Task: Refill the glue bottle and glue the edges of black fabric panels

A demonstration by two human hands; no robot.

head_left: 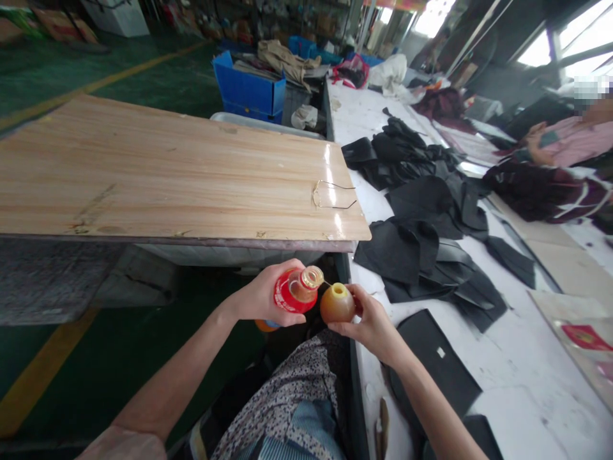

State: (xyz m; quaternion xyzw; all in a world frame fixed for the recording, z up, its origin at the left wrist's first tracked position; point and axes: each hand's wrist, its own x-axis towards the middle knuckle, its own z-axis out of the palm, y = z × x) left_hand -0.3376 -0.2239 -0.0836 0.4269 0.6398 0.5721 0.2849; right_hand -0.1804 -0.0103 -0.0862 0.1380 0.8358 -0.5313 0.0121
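My left hand (pixel 261 297) is closed round a plastic bottle (pixel 293 294) with a red label, tipped so its open mouth points right. A thin stream of amber liquid runs from that mouth toward a small round amber bottle (pixel 337 303), which my right hand (pixel 371 322) grips from the right side. The two bottles are held close together below the wooden board's edge, above my lap.
A wooden board (pixel 167 172) lies to the left with a bent wire (pixel 332 195) near its right edge. Black fabric pieces (pixel 421 211) are strewn over the white table (pixel 517 377) on the right. Another person (pixel 569 140) sits far right. Blue crates (pixel 249 89) stand behind.
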